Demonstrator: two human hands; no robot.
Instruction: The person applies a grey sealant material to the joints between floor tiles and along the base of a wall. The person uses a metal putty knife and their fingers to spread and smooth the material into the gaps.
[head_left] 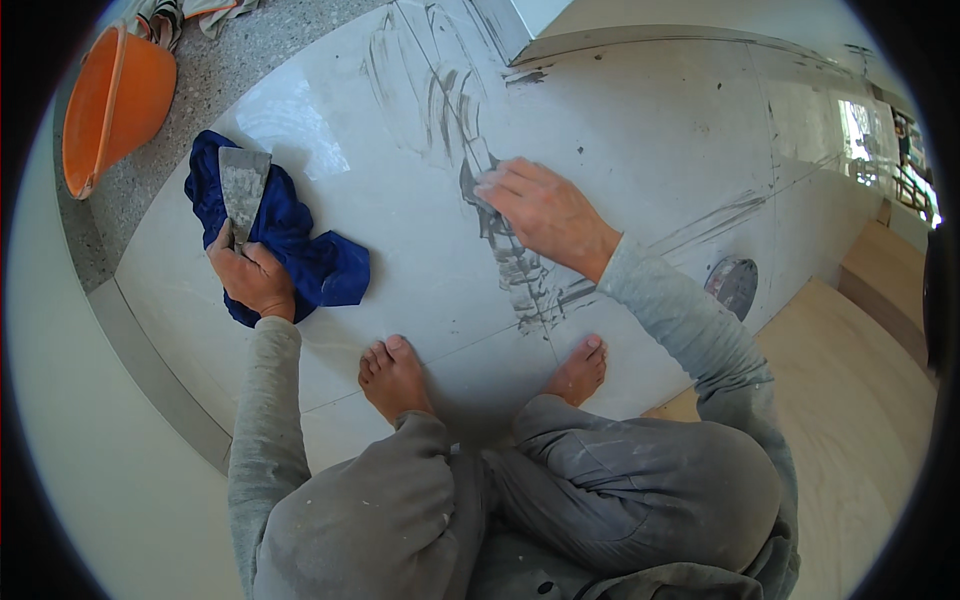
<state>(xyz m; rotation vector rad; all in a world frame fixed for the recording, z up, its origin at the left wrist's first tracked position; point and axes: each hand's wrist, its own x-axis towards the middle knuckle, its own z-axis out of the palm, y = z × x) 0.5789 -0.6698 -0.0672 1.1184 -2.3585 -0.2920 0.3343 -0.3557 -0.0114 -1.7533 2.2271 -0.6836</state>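
Observation:
My left hand [255, 275] is closed round the handle of a putty knife [244, 185], its broad blade smeared with grey and pointing away from me. Beneath the knife and hand lies a crumpled dark blue cloth [335, 268]. Fingers bent and pressed together, my right hand [550, 215] is down at a floor joint covered in dark grey grout [520, 285]. A dark, flat edge shows under its fingertips, but the hand mostly hides it, so I cannot make out what it is. Dark streaks spread over the pale floor tiles [620, 130] along the joints.
An orange bucket [135, 90] stands at the far left on speckled grey flooring [235, 60], near some fabric [160, 18]. A round dish with grey residue [732, 287] sits right of my right forearm. Wooden boards [840, 370] lie at the right. My bare feet [392, 375] are on the tiles.

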